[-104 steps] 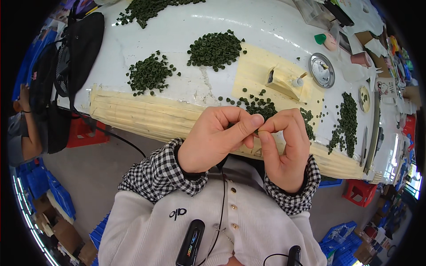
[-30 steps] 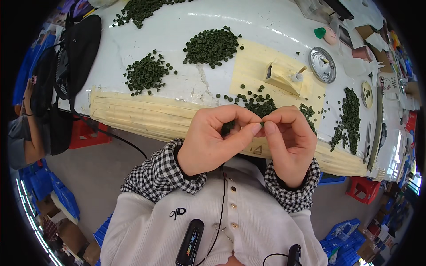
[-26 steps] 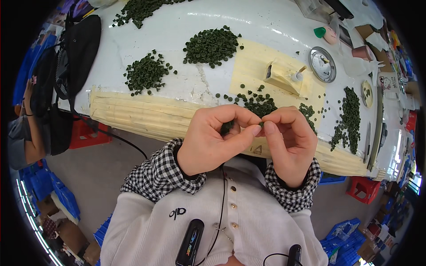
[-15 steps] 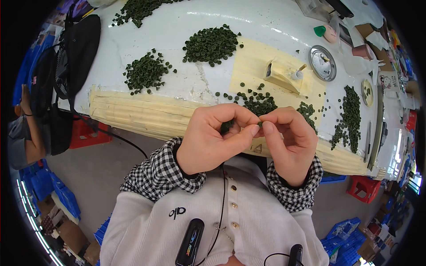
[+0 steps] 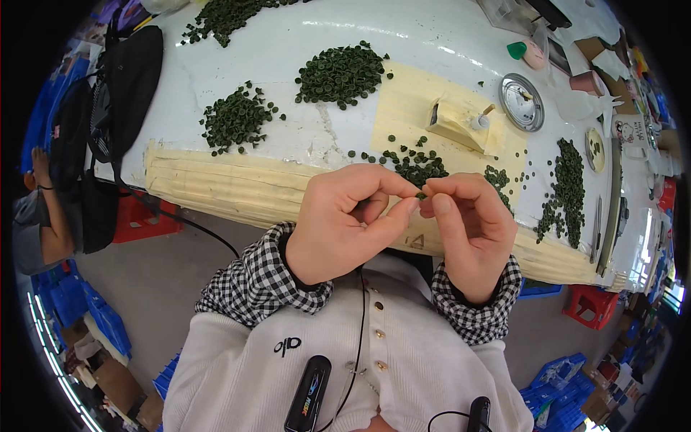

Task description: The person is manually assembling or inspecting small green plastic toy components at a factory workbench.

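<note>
My left hand (image 5: 342, 223) holds a small dark green button-like piece (image 5: 421, 195) between thumb and index fingertip. Close against it, my right hand (image 5: 473, 227) is also pinched, its fingertips touching the piece or nearly so; whatever else lies between them is hidden. Both hands are raised in front of the table's padded front edge. Just beyond the fingertips lies a small heap of similar green pieces (image 5: 419, 169), partly covered by my hands. Another little group of pieces (image 5: 498, 180) lies behind my right hand.
Larger heaps of green pieces (image 5: 342, 74) spread over the white table (image 5: 237, 61), with a long one (image 5: 568, 183) at right. A tape-wrapped block (image 5: 464, 129) with a small peg stands near a round metal lid (image 5: 509, 97). A black bag (image 5: 133, 86) hangs at left; another person's arm (image 5: 54, 209) shows beyond.
The pinched fingertips have shifted slightly upward and the green piece has turned a little. My right thumb has drawn back slightly from the piece. The heaps look unchanged.
</note>
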Tool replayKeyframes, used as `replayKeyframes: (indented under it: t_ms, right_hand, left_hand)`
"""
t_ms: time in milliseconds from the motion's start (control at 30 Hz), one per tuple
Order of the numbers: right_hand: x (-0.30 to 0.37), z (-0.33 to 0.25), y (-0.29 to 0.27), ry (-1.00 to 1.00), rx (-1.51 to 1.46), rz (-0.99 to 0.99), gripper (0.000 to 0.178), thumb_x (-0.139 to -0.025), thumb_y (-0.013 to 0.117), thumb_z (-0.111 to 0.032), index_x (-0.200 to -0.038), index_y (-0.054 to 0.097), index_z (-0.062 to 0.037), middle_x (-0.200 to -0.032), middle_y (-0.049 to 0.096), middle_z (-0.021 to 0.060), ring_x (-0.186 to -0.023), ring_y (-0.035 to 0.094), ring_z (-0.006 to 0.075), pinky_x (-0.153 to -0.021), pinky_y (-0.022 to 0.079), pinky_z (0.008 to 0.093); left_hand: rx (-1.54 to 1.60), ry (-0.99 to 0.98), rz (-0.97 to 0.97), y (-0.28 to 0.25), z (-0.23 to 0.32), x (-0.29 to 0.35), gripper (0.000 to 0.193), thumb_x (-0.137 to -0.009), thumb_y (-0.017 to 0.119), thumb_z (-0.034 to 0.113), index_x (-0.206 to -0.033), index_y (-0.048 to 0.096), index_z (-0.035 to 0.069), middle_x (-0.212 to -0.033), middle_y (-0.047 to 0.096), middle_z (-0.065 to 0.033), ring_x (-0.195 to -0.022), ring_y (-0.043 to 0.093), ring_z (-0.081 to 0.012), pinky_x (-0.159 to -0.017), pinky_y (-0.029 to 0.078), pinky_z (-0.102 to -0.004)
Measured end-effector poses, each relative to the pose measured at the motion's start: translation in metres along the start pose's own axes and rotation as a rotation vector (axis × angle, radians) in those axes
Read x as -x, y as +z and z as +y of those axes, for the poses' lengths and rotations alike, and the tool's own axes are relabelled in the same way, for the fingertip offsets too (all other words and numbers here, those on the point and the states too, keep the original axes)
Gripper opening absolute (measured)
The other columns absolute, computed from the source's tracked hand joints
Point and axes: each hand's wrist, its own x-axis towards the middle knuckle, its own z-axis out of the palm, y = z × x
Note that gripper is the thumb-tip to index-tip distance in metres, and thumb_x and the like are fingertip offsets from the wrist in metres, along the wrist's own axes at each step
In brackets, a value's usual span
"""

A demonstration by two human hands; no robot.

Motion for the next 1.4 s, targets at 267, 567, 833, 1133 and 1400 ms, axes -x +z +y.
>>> replayKeyframes:
  t_ms: [267,567,833,1133,1400]
  right_hand:
    - [0.003,0.0,-0.011,-0.028,0.095,0.094,0.013,-0.083,0.059,0.005,-0.096,0.06,0.0064,-0.09,0.061,0.0099,-0.078,0.06,0.0121,-0.072,0.049,0.022]
    - [0.004,-0.001,-0.025,-0.05,0.232,0.204,0.01,-0.082,0.061,0.004,-0.092,0.061,0.0051,-0.085,0.061,0.0079,-0.076,0.058,0.0114,-0.07,0.047,0.0219]
    - [0.005,-0.01,-0.055,-0.15,0.701,0.062,0.011,-0.071,0.069,0.002,-0.079,0.062,-0.0001,-0.075,0.057,0.0065,-0.071,0.052,0.0185,-0.065,0.042,0.0276]
    - [0.003,-0.004,-0.045,-0.316,1.027,-0.078,0.012,-0.069,0.068,-0.001,-0.079,0.06,-0.003,-0.074,0.053,0.0062,-0.076,0.047,0.025,-0.067,0.038,0.034]
    - [0.002,-0.006,-0.055,-0.3,0.94,0.064,0.013,-0.069,0.069,-0.001,-0.079,0.061,-0.0028,-0.075,0.056,0.0055,-0.074,0.048,0.0246,-0.067,0.039,0.0336]
  left_hand:
    - [-0.462,0.421,0.193,0.0,-0.008,-0.004,0.024,-0.071,0.069,-0.006,-0.095,0.067,0.001,-0.058,0.047,-0.0025,-0.045,0.041,-0.0093,-0.042,0.032,-0.0231]
    - [-0.578,0.445,0.208,0.0,-0.013,-0.006,0.02,-0.072,0.069,-0.005,-0.092,0.065,0.0,-0.06,0.05,-0.0046,-0.045,0.044,-0.0119,-0.042,0.034,-0.0245]
    - [-0.396,0.211,0.207,-0.005,-0.01,-0.007,0.011,-0.079,0.066,0.0,-0.089,0.062,0.001,-0.059,0.042,0.0005,-0.047,0.035,-0.0074,-0.043,0.03,-0.0217]
    - [0.976,-0.38,0.107,-0.015,0.003,-0.006,0.019,-0.095,0.043,0.009,-0.109,0.05,-0.001,-0.086,0.054,-0.0028,-0.067,0.042,-0.0066,-0.061,0.035,-0.0193]
    - [1.097,-0.403,0.027,-0.017,-0.002,-0.004,0.02,-0.099,0.038,0.014,-0.109,0.05,0.003,-0.091,0.057,-0.0062,-0.058,0.038,-0.0039,-0.051,0.033,-0.0169]
